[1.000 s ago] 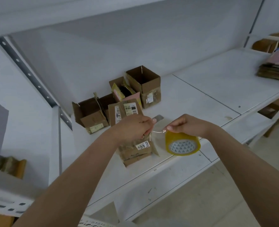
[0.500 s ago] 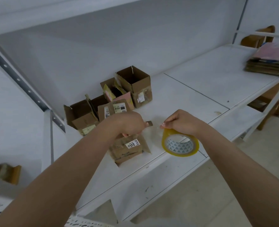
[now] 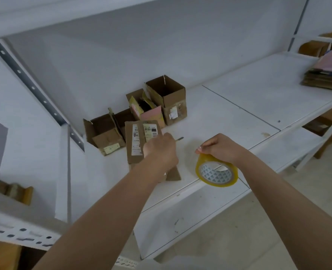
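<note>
My right hand (image 3: 217,148) grips a yellowish roll of packing tape (image 3: 216,171) by its upper rim, holding it on edge over the front of the white shelf (image 3: 229,117). My left hand (image 3: 160,151) is curled around a thin metal blade (image 3: 178,138) whose tip pokes out to the right. Under my left hand lies a small cardboard box (image 3: 139,141) with white labels on its raised flap; my wrist hides its front part.
Behind it stand several open cardboard boxes (image 3: 166,100), one with a pink flap. A stack of flattened cardboard (image 3: 324,75) lies at the far right of the shelf. A metal upright (image 3: 34,88) runs along the left. The floor is below the shelf edge.
The strand of tape stretched between my hands is gone. My left hand has moved back over the labelled box with the blade, and the roll has lowered toward the shelf edge.
</note>
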Tool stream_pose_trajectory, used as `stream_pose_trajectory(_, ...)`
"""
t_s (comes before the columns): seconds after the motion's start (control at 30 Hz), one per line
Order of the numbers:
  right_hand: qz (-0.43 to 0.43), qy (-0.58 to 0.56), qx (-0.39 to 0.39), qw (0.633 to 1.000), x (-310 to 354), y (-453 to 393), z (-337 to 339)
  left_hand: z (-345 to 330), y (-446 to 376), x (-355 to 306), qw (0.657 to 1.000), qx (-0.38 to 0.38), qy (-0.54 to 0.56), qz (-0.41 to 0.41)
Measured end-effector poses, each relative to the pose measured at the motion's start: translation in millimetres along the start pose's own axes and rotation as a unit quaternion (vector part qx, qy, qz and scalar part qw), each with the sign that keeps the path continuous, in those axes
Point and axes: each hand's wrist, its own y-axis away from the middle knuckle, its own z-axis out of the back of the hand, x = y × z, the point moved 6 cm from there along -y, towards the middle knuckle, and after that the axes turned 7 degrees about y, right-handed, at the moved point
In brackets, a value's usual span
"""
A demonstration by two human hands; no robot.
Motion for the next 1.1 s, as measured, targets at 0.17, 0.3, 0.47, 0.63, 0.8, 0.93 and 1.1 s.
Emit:
stream_pose_trajectory(0.17, 0.0, 0.01, -0.01, 1.0, -0.5, 4.5, 3.0, 14.8, -8.0, 11.6, 0.998, -0.06, 0.034, 0.014)
stream_pose_trajectory(0.3, -0.001, 0.01, -0.015, 1.0, 1.5, 4.1, 2.3, 19.2, -7.5, 28.6, 0.988, -0.14, 0.03, 0.063)
stream_pose_trajectory(0.47, 0.003, -0.005, -0.008, 1.0, 7.1, 1.4, -6.5, 19.3, -9.0, 50.0, 0.985, -0.084, 0.005, 0.149)
stream_pose_trajectory(0.63, 0.009, -0.011, -0.011, 1.0, 13.0, -2.4, -10.2, 24.1, -3.6, 56.9, 0.993, -0.043, -0.02, 0.107)
stream_pose_trajectory(0.8, -0.001, -0.032, -0.023, 0.999, 10.9, -5.6, -4.7, 28.7, 16.0, 58.1, 0.993, -0.015, 0.079, -0.091)
stream_pose_trajectory(0.93, -0.01, -0.042, -0.035, 0.998, 8.1, -7.0, 2.4, 30.2, 12.0, 69.4, 0.992, -0.032, 0.108, -0.053)
stream_pose_trajectory(1.1, -0.018, -0.052, -0.049, 0.997, 5.4, -8.8, 8.4, 30.0, -9.3, 72.3, 0.998, 0.001, 0.055, 0.02)
